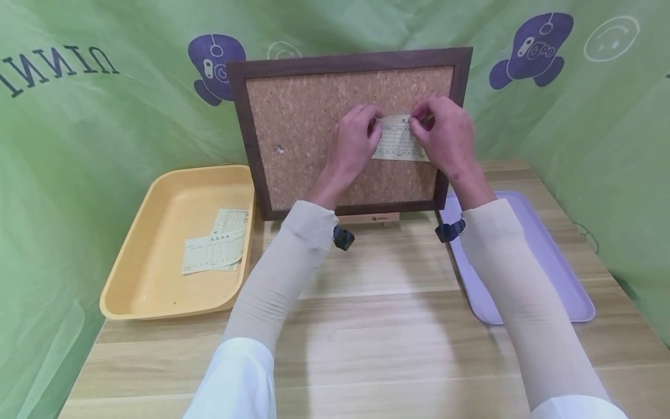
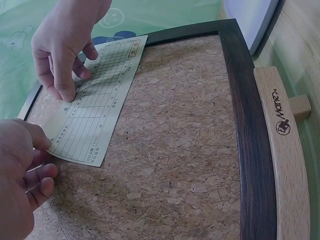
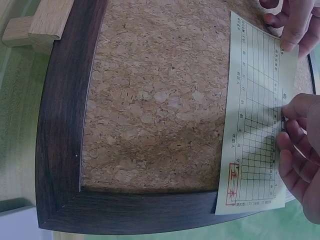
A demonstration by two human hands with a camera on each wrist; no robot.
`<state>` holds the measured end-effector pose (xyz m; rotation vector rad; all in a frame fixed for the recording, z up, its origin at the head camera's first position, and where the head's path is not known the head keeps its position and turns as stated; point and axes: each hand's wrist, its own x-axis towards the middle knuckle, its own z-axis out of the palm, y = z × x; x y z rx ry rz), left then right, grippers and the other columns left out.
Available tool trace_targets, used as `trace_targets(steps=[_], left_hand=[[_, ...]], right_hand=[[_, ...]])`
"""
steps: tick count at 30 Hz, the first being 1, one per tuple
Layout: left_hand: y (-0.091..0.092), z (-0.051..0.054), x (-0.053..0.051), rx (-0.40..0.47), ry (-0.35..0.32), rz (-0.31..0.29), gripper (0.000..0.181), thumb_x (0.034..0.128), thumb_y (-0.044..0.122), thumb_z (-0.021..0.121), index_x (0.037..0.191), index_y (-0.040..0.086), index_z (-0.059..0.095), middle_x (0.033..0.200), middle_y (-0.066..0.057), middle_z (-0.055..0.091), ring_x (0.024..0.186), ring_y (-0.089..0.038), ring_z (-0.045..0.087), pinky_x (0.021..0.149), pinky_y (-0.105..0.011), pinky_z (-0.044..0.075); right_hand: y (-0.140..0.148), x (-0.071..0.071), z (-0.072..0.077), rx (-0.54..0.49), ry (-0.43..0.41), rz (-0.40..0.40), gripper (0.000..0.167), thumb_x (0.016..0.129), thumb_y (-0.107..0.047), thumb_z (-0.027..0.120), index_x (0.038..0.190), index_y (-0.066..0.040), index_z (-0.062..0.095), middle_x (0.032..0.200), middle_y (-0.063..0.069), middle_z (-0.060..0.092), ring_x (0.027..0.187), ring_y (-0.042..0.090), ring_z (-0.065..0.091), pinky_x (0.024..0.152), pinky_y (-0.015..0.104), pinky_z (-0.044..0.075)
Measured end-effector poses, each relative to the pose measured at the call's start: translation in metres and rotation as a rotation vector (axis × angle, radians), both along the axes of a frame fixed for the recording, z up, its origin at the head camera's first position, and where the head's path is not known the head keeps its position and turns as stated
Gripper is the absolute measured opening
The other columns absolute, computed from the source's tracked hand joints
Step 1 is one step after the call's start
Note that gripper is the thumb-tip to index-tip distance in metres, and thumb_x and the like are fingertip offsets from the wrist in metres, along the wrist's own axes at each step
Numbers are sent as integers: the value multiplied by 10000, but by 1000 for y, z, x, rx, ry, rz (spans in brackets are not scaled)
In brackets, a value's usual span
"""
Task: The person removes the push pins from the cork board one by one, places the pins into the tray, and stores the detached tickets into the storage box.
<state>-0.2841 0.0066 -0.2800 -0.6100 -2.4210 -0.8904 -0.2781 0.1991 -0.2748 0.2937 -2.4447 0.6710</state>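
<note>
A pale yellow printed receipt slip (image 1: 400, 142) lies against the cork board (image 1: 309, 116), which stands upright in a dark wooden frame. My left hand (image 1: 353, 139) pinches the slip's upper left corner; in the left wrist view this hand (image 2: 20, 175) shows thumb and fingers at the slip's end. At the top edge, right of the middle, my right hand (image 1: 445, 131) pinches the slip between thumb and curled fingers. In the right wrist view the right hand (image 3: 302, 145) covers part of that edge; whether something small sits between its fingertips is hidden.
A yellow tray (image 1: 157, 233) at the left holds overlapping slips (image 1: 211, 253). At the right a purple tray (image 1: 539, 256) lies partly under my right forearm. Small shiny things (image 1: 279, 149) sit on the cork's left side. A wooden stand (image 2: 282, 130) supports the board.
</note>
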Motion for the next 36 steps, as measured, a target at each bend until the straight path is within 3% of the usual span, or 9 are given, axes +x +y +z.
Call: trace_targets(steps=[18, 25, 36], left_hand=[[-2, -1, 2, 13, -36, -10, 156, 1025, 126, 612, 1123, 87, 727, 975, -16, 677, 845, -111, 589, 709, -208, 469], [-3, -2, 4, 35, -60, -24, 156, 1024, 134, 620, 1111, 73, 734, 979, -24, 693, 830, -117, 595, 701, -208, 477], [-4, -2, 4, 32, -55, -39, 141, 1022, 122, 617, 1085, 66, 731, 989, -30, 699, 845, -116, 612, 730, -205, 490]], right_hand=[[-2, 1, -1, 23, 34, 19, 146, 997, -129, 625, 1053, -16, 700, 991, 127, 675, 876, 256, 632, 765, 374, 496], [-1, 3, 2, 50, -15, 8, 166, 996, -138, 619, 1075, -20, 704, 997, 129, 670, 892, 268, 635, 778, 405, 510], [-1, 5, 4, 64, -24, 7, 169, 993, -134, 610, 1084, -27, 705, 1007, 129, 671, 899, 275, 630, 778, 418, 505]])
